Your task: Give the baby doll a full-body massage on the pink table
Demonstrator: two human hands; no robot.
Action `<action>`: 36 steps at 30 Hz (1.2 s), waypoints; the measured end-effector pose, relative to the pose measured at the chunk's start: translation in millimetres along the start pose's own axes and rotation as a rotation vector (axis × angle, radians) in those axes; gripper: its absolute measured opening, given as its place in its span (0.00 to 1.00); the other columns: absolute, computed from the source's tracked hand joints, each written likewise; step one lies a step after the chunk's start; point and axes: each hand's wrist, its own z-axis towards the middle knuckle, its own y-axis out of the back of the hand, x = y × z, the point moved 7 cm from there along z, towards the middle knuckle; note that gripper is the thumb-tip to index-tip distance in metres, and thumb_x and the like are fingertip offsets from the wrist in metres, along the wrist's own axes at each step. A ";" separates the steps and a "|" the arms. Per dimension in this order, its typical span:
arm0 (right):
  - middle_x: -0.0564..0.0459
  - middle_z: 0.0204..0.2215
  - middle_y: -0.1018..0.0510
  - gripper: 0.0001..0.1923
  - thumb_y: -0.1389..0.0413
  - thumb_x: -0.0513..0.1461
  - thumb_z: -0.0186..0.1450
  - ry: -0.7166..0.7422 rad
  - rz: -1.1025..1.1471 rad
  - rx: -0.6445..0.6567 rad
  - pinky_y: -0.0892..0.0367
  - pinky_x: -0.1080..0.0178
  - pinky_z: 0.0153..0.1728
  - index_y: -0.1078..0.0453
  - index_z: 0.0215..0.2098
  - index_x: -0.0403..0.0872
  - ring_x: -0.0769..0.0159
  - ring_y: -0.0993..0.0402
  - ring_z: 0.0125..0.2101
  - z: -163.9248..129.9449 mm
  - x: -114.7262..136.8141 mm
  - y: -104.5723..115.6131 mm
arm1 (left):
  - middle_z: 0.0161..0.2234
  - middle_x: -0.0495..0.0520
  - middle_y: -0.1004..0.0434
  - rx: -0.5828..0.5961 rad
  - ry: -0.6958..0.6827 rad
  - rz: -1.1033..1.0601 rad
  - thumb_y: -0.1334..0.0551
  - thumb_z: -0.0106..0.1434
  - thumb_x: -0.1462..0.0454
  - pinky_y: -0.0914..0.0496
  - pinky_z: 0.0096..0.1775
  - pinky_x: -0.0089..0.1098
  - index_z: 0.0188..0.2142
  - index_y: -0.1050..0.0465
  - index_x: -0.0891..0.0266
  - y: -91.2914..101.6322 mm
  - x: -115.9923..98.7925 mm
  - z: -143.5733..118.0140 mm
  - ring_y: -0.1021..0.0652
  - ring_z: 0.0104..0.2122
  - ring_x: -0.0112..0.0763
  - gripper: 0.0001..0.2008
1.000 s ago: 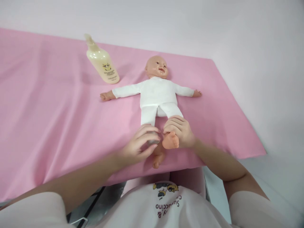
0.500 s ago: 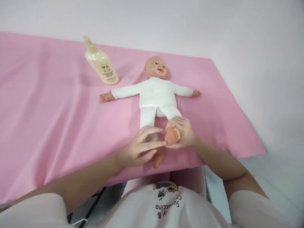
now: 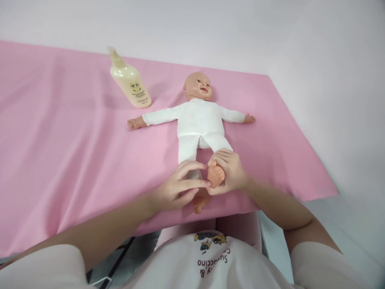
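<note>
The pink cloth (image 3: 90,160) lies under the doll (image 3: 201,118), which is on its back. The bottle (image 3: 132,86) stands beside the doll, past one arm (image 3: 162,115). The left hand (image 3: 176,186) is open, fingers spread over one leg (image 3: 188,148), tips by the lifted foot (image 3: 215,176). The right hand (image 3: 231,171) wraps around the other leg (image 3: 220,141) near that foot. A soft, steady grip should work best.

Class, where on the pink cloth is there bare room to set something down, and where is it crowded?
The cloth is bare left of the bottle, and right of the doll out to the cloth's edge. It is crowded around the foot, with the right hand gripping there and the left hand close beside.
</note>
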 end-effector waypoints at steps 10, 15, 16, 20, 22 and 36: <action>0.54 0.26 0.25 0.10 0.45 0.43 0.56 0.036 -0.027 0.062 0.32 0.55 0.37 0.36 0.35 0.49 0.62 0.26 0.28 -1.8 12.6 -7.7 | 0.56 0.61 0.31 0.008 0.061 -0.009 0.42 0.70 0.66 0.26 0.55 0.42 0.49 0.26 0.57 -0.2 5.8 -6.1 0.27 0.55 0.40 0.10; 0.55 0.25 0.25 0.08 0.45 0.44 0.57 0.072 -0.007 0.012 0.31 0.55 0.38 0.35 0.34 0.50 0.62 0.26 0.28 -2.1 18.8 -4.2 | 0.56 0.62 0.31 0.031 0.083 -0.012 0.43 0.71 0.66 0.26 0.55 0.39 0.49 0.29 0.59 -2.4 6.3 -3.2 0.26 0.54 0.39 0.10; 0.55 0.24 0.25 0.08 0.46 0.44 0.58 0.084 -0.006 0.016 0.31 0.55 0.38 0.35 0.34 0.50 0.62 0.26 0.28 -2.3 19.8 -4.6 | 0.56 0.62 0.32 0.033 0.082 -0.009 0.44 0.71 0.66 0.26 0.56 0.39 0.49 0.29 0.59 -2.5 5.8 -2.6 0.26 0.54 0.39 0.09; 0.56 0.24 0.25 0.07 0.46 0.43 0.58 0.118 0.004 0.057 0.31 0.54 0.40 0.35 0.33 0.50 0.63 0.28 0.29 -3.9 21.4 -8.4 | 0.55 0.61 0.32 0.036 0.077 -0.007 0.44 0.71 0.67 0.27 0.56 0.38 0.48 0.29 0.59 -2.2 4.6 -1.6 0.27 0.54 0.37 0.09; 0.56 0.24 0.25 0.06 0.46 0.44 0.58 0.110 0.006 0.076 0.31 0.54 0.40 0.35 0.32 0.51 0.63 0.28 0.28 -4.4 20.3 -10.1 | 0.55 0.61 0.31 0.034 0.078 -0.007 0.44 0.71 0.67 0.27 0.56 0.38 0.48 0.29 0.59 -1.9 4.7 -1.8 0.26 0.53 0.37 0.09; 0.58 0.24 0.25 0.06 0.46 0.42 0.63 0.185 0.028 0.028 0.33 0.55 0.45 0.36 0.29 0.50 0.67 0.27 0.28 -3.3 25.5 -5.7 | 0.46 0.60 0.28 0.020 0.138 0.006 0.46 0.71 0.67 0.26 0.51 0.34 0.40 0.26 0.62 -2.1 7.3 1.8 0.25 0.47 0.33 0.09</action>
